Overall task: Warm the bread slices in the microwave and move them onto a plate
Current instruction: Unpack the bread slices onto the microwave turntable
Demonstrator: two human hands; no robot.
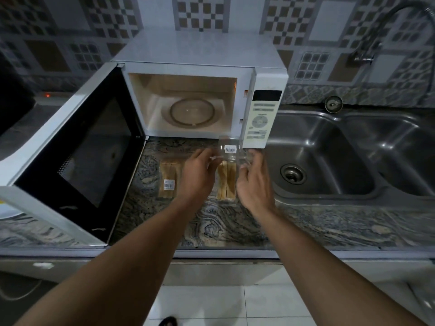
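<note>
A white microwave (263, 118) stands on the stone counter with its door (77, 156) swung wide to the left and its glass turntable (191, 112) bare. In front of it lie two clear plastic bread packs. The left pack (167, 178) is closed and carries a barcode label. The right pack (226, 180) shows upright bread slices, and its clear lid (229, 147) is raised. My left hand (199, 175) and my right hand (253, 180) flank that pack, fingers on the lid's edges.
A steel double sink (329, 161) with a drain sits right of the microwave, and a tap (376, 38) rises behind it. A white plate's rim (7, 212) shows at the far left beneath the door. The counter edge (223, 249) runs below my forearms.
</note>
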